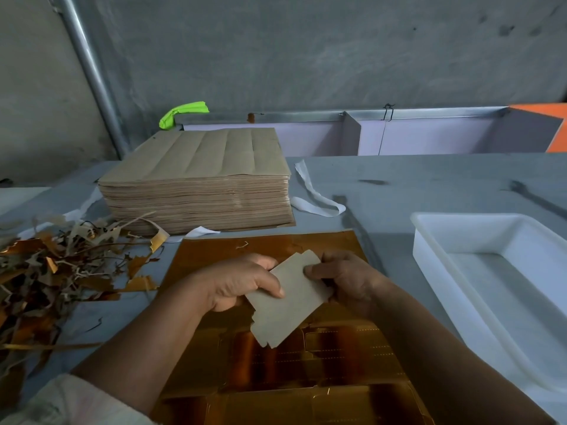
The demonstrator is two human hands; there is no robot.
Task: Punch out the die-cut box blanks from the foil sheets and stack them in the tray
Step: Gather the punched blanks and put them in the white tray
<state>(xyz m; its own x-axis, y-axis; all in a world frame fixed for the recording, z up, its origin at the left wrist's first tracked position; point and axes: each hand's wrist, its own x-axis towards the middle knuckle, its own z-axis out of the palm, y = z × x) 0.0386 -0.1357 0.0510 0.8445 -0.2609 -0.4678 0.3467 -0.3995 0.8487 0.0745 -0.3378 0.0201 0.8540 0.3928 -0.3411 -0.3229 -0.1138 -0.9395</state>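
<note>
Nearest, shiny gold die-cut foil sheet [337, 363] flat on grey table [383, 191]. Just above it, grey-backed cardboard box blank [285, 305], gripped by left hand [239, 283] and right hand [349, 280]. White plastic tray [429, 256] rightward.

The stack of sheets [196, 185] sits upper centre-left on the table [399, 185], the scrap pile [46, 271] at the left edge, the tray [428, 259] at right. The foil sheet [276, 381] lies lower centre, beneath the blank [288, 302] between my left hand [242, 283] and right hand [346, 280].
</note>
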